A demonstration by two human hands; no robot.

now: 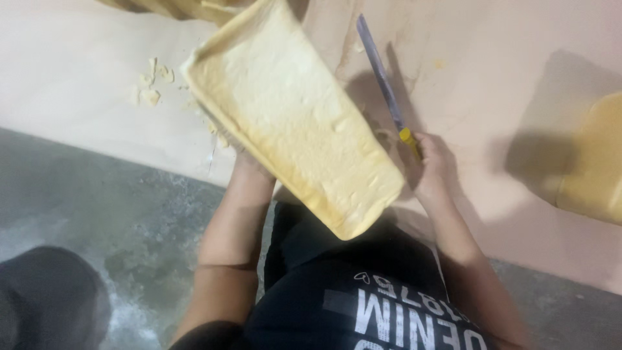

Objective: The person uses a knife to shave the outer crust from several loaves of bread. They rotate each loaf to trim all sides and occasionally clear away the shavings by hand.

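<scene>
You stand at a pale pink table (518, 58) above a grey concrete floor (97, 214). A long rectangular yellow foam slab (291, 116) tilts over the table's near edge, propped from beneath by your left hand (249, 162), mostly hidden under it, so its grasp cannot be told. Just right of the slab, your right hand (431, 165) wraps the yellow handle of a long knife (382, 78), blade pointing away. Foam crumbs (152, 81) lie left of the slab; another yellow foam piece (596, 162) sits far right.
</scene>
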